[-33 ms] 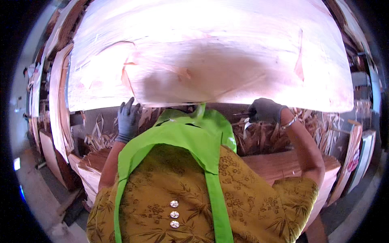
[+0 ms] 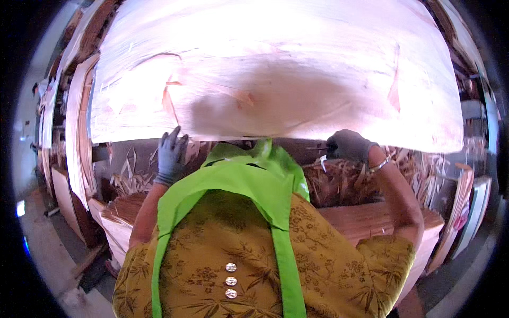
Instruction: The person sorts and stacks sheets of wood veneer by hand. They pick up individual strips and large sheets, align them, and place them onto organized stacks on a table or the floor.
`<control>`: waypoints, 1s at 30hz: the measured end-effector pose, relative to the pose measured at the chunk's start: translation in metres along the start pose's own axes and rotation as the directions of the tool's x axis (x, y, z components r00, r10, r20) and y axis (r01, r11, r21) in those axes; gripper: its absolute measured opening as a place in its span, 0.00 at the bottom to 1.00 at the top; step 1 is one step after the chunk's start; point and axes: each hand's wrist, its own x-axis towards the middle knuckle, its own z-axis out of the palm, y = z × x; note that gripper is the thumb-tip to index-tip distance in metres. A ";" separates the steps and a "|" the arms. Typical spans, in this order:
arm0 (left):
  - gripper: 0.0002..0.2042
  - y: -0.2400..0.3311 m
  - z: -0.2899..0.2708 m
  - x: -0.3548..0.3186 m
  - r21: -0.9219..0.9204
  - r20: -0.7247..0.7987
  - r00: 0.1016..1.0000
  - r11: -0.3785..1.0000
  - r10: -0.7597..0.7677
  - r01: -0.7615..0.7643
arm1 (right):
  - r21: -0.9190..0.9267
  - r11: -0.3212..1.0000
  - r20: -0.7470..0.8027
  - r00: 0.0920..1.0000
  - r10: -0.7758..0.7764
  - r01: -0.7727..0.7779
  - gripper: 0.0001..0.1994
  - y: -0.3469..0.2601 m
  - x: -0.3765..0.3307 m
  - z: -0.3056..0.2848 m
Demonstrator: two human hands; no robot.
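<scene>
A broad pale wood veneer sheet (image 2: 328, 58) spreads across the far side, brightly lit, with torn flaps and splits in its surface. My left hand (image 2: 171, 159), in a grey glove, is at the sheet's near edge. Its fingers stretch forward, a little apart, fingertips by a torn flap (image 2: 168, 103); whether they press on the wood I cannot tell. My right hand (image 2: 350, 147), in a darker glove, is closed below the same edge further right. A thin, dark, pointed tool sticks out leftward from its fingers, mostly hidden by them.
Curled veneer scraps (image 2: 339, 180) fill the gap below the sheet. Close to my body lies a stack of brown wood sheets (image 2: 360, 214). Upright boards (image 2: 79, 132) lean at the left, with more boards (image 2: 458, 212) at the right. My green apron (image 2: 228, 183) bulges toward the sheet's edge.
The view shifts very slightly. My hands keep nearly the same places along the sheet's edge, and the tool's tip shows less clearly now.
</scene>
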 end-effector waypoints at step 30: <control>0.14 0.016 0.168 0.387 -0.240 -0.131 0.823 0.788 0.553 -0.567 | 0.729 -0.422 -0.107 0.698 0.708 0.539 0.02 -0.008 0.280 -0.066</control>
